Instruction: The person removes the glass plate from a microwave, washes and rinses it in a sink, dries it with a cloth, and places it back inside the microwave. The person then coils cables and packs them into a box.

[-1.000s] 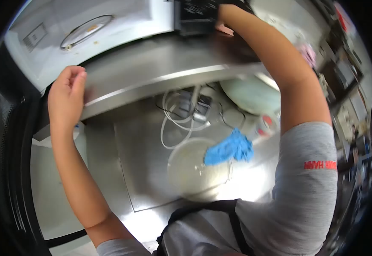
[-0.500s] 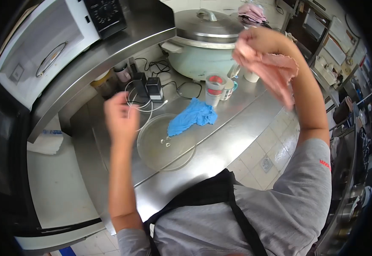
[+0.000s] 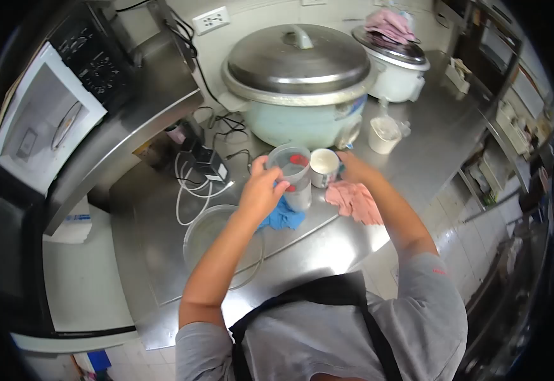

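Observation:
My left hand (image 3: 265,187) is wrapped round the side of a clear plastic cup (image 3: 299,190) with red marks on it. Beside that cup is a white mug (image 3: 324,166), and the fingers of my right hand (image 3: 355,168) are closed at its handle side. Just in front of the right hand, a pink cloth (image 3: 356,204) lies crumpled on the steel counter. A blue cloth (image 3: 283,217) shows partly behind the left hand and cup. Under my left forearm rests a round glass plate (image 3: 194,244), partly covered by the arm.
A large rice cooker (image 3: 299,114) with a metal lid stands at the back, and a smaller white cooker (image 3: 394,76) is to its right. A white tub (image 3: 383,136) sits near them. Black adapters (image 3: 208,164) and cables lie left. The open microwave (image 3: 55,108) is at far left.
The pink cloth has left my raised right hand and lies on the counter. My right hand came down to the mug. My left hand moved right and took hold of the plastic cup.

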`<action>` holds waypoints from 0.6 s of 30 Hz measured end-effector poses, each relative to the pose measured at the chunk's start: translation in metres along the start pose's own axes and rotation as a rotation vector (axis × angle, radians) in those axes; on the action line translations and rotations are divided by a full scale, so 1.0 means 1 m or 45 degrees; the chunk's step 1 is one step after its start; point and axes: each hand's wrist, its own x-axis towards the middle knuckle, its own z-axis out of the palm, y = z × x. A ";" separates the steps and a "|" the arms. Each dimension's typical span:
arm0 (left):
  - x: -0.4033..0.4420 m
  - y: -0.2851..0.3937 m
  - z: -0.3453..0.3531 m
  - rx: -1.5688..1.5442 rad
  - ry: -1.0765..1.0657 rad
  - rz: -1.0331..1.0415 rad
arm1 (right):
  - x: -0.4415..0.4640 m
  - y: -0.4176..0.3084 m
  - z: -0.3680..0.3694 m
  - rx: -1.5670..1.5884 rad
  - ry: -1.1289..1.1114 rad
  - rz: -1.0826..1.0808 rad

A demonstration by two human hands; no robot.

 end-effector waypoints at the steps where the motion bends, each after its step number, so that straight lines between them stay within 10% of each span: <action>1: -0.004 0.016 -0.028 -0.019 0.034 -0.005 | 0.003 0.010 0.007 0.042 0.046 -0.019; 7: -0.006 0.134 -0.222 0.698 0.914 0.215 | 0.011 0.021 0.001 0.254 -0.020 0.111; 18: 0.221 0.037 -0.297 1.571 0.646 -0.374 | -0.005 0.017 0.021 1.009 -0.122 0.179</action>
